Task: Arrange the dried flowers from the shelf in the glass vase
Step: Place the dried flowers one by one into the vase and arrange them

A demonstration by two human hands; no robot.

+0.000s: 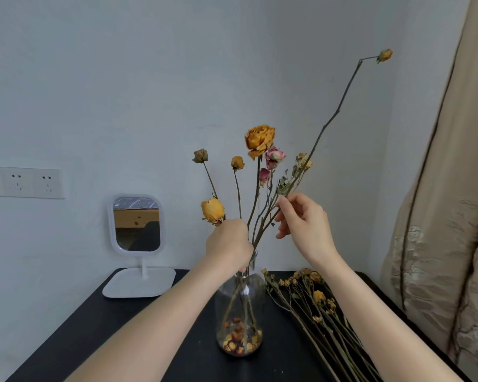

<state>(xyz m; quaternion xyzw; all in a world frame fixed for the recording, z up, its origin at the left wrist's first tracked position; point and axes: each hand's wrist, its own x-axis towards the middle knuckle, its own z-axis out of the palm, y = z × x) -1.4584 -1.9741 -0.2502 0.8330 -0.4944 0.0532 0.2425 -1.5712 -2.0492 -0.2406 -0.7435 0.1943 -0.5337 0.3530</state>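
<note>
1. The glass vase (pixel 239 312) is placed just below the left hand (pixel 228 244), by which the dried flowers (pixel 260 139) are gripped at its neck.
2. A long stem (pixel 339 110) is pinched by the right hand (pixel 304 224), near the left one.
3. Loose stems (pixel 319 296) are laid under the right forearm.

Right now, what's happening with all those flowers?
A person is filling a glass vase on a dark table with dried flowers. The left hand grips the bunch standing in the vase, just above its neck. The right hand pinches a long stem with a small yellow bud at its top, leaning to the right. More loose flowers lie on the table right of the vase. A small white mirror stands to the left.
</note>
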